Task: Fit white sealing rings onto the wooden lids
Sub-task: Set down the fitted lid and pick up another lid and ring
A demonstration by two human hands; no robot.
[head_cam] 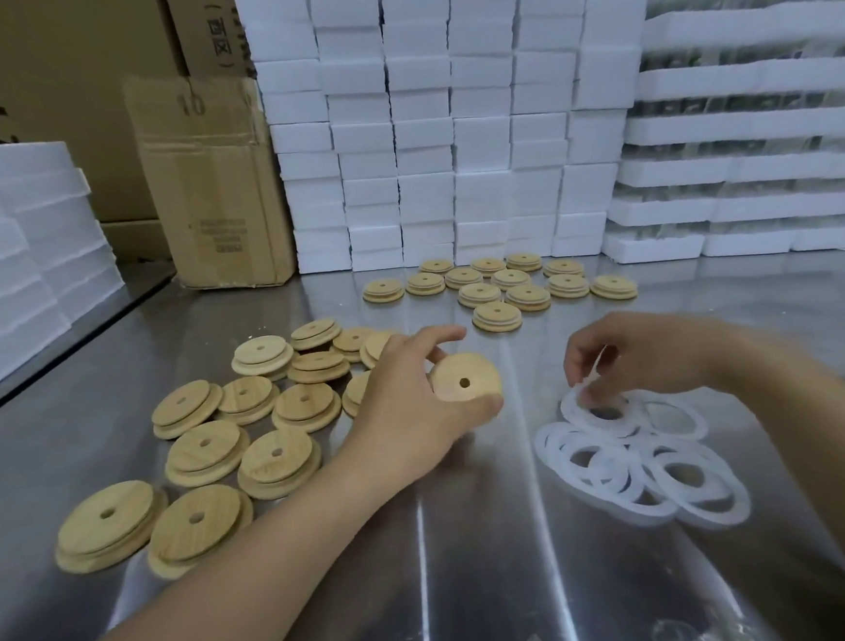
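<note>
Gripping a lid (460, 378) in curled left hand (406, 402); pinching a ring (576, 401) off the pile (675, 477) with right hand (635, 354), just right of the lid, mid-worktop (480, 568).

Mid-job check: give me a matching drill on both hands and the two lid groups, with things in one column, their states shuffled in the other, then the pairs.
Column one:
1. left hand
2. right hand
3. far lids
4. near-left lids

Column two:
A. pinches a white ring at the ring pile
B. lie bare on the metal table
C. holds one wooden lid
D. lie near the foam blocks, a pale band at the step

Pairs: 1-C, 2-A, 3-D, 4-B.
</note>
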